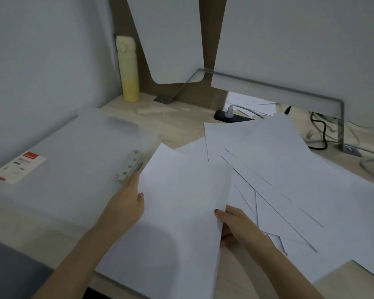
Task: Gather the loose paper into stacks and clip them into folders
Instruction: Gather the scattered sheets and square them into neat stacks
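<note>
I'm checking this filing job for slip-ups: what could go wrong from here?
The held stack looks fanned, not squared, with the left hand and right hand pinching only its side edges; sheets might slip out or get clipped crooked. The loose sheets reach back to the power strip and the cables beside it, so pulling them together could snag a plug.

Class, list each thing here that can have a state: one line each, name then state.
Translucent plastic folder: lying flat
White paper stack: held in both hands
Loose white paper sheets: scattered, overlapping
Tall yellow bottle: upright, lid closed
Black power strip: one plug inserted
Left hand: holds stack's left edge
Right hand: pinches stack's right edge
</note>
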The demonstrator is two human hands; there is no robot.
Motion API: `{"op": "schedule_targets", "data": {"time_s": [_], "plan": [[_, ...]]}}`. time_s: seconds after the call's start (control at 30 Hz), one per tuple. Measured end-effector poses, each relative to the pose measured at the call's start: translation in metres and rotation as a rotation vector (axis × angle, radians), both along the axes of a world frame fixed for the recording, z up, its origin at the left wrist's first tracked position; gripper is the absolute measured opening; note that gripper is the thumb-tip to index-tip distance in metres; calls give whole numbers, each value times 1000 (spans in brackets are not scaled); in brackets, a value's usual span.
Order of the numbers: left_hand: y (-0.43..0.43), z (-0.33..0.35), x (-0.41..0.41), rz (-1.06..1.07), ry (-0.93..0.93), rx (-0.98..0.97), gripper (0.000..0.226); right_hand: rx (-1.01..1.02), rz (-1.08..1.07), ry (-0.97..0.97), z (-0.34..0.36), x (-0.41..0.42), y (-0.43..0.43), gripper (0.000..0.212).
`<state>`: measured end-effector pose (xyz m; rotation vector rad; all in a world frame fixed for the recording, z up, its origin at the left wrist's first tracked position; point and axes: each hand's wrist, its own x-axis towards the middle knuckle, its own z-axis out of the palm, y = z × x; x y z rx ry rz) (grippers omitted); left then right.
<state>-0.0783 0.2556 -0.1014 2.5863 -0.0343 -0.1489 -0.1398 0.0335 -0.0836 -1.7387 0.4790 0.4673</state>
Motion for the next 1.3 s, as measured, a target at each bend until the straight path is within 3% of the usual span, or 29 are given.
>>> {"op": "schedule_targets", "data": {"time_s": [0.2,0.33,0.5,0.63,0.73,0.9,1.03,1.2,1.3], "plan": [[-1,-4,-1,-69,-37,-38,59,-177,78,-54,13,2,-21,41],[-28,12,-2,-100,-106,-34,58,-238,-156,-220,22,7,-79,33],[-95,30,7,-297,-78,-121,57,-546,-350,-321,16,23,-182,14],[-156,24,18,-453,-52,-86,58,-709,-369,-222,4,36,-251,42],[-191,9,24,-526,-11,49,64,-790,-328,-142,0,47,-282,60],[-230,-16,26,-520,4,313,85,-836,-318,-18,-6,58,-320,75],[-240,-27,22,-533,-74,364,130,-862,-246,-32,-2,68,-333,67],[-242,-40,21,-478,-137,256,123,-756,-79,20,11,81,-327,53],[-241,-44,21,-475,-192,277,98,-744,7,56,18,81,-319,42]]}}
